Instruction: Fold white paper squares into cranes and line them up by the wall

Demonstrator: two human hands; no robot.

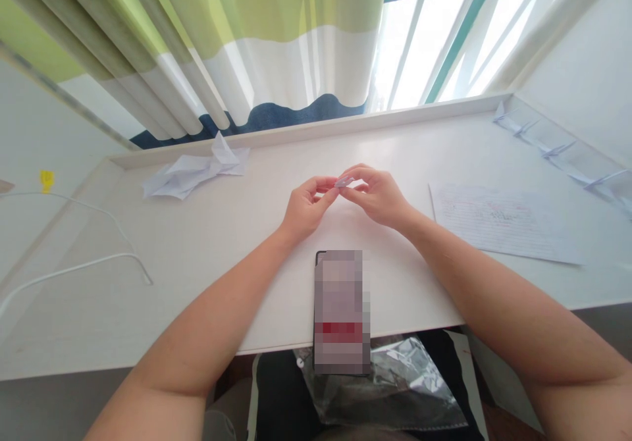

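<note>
A tiny folded piece of pale paper (343, 181) is pinched between both my hands above the middle of the white desk (222, 230). My left hand (307, 207) grips its left end with thumb and fingers closed. Fingers of my right hand (378, 194) curl round its right end. Both forearms reach in from the bottom of the view. A phone (340, 309) lies on the desk's front edge just below my hands.
Crumpled white paper (195, 171) lies at the back left by the curtain. A written sheet (498, 220) lies to the right. Several small folded paper cranes (557, 150) line the right ledge. A white cable (74, 266) loops at the left. A plastic bag (395, 388) rests on my lap.
</note>
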